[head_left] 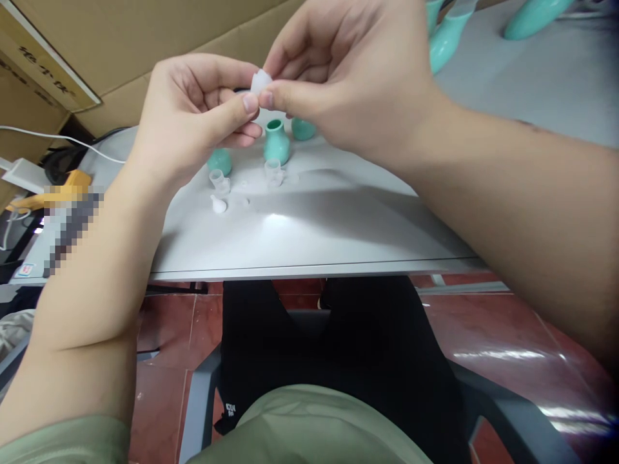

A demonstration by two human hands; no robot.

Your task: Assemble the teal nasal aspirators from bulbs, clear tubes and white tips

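A small translucent white plastic piece [261, 81] is pinched between the thumbs and fingers of my left hand [203, 103] and my right hand [348, 71], above the table. Its lower part is hidden by the thumbs. Below the hands stands a teal vase-shaped bottle [276, 142] with an open mouth. Two more teal bottles, one on the left [220, 161] and one on the right [303, 129], are partly covered by my hands. In front of them sit two small clear plastic cups [220, 182] [273, 173] and a small white bulb-shaped piece [219, 204].
Larger teal pieces [447, 38] [536, 16] lie at the back right of the grey table [329, 238]. Cardboard [145, 38] walls off the back. On the left are a white cable [62, 136] and a yellow object [72, 187]. Chair armrests flank my lap.
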